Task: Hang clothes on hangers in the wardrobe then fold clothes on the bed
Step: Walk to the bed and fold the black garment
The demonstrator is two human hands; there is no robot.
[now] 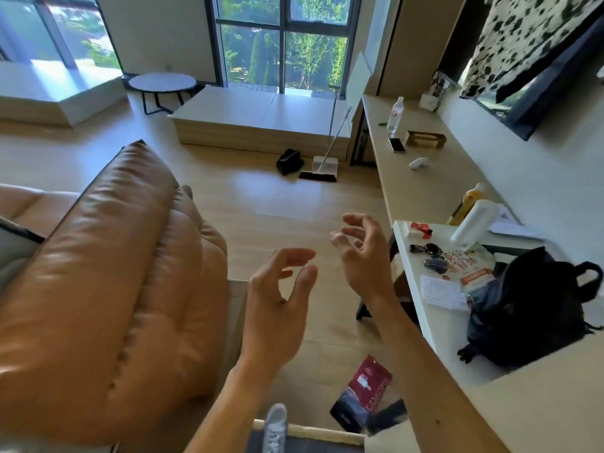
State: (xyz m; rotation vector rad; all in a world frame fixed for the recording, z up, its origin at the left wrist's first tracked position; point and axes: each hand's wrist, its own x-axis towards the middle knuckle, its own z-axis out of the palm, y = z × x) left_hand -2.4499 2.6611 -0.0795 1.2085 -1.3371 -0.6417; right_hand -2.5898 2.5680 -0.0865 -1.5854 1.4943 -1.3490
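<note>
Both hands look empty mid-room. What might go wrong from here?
The red packet lies on the floor beside the shoe; a step onto it might slip. The right hand hovers close to the cluttered desk, so a swing may knock the sunglasses off. The broom stands ahead, a trip hazard.

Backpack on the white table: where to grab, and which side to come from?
Hook the carry loop at the wall end of the black backpack. It arches clear of the soft, slumped body and leaves a gap for fingers. Come from above with the right hand, which is nearer and empty. Papers crowd the bag's other side on the table.
</note>
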